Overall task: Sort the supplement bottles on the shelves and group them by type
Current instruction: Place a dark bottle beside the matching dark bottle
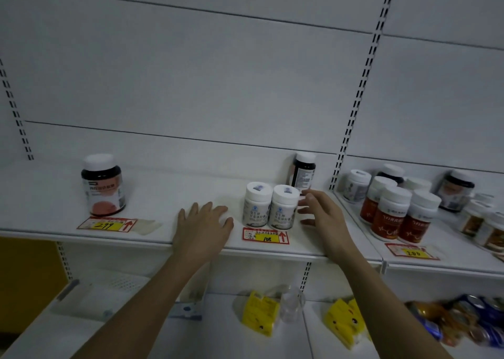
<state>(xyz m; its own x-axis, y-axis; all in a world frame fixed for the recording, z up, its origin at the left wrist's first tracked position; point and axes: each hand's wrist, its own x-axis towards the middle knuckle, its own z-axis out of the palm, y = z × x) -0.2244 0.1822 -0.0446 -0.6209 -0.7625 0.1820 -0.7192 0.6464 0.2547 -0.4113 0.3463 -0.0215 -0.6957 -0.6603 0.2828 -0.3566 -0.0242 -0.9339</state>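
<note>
Upper shelf, white. My left hand lies flat on it, fingers straight and spread, holding nothing, just left of the two white bottles. My right hand is on their right, fingers loosely bent toward the nearer bottle, close to it or barely touching; no grip that I can make out. The pair stands upright, touching, above the 108 price tag.

Dark bottle with pink label stands alone far left above the 299 tag. Another dark bottle sits behind the white pair, against the back panel. Red-label bottles are crowded on the next bay to the right.

Risk, as I judge it: reaching past the pair for the back bottle, my wrist could clip a white cap and tip both off the near edge. Squeezing the two between my palms could pop one out forward
</note>
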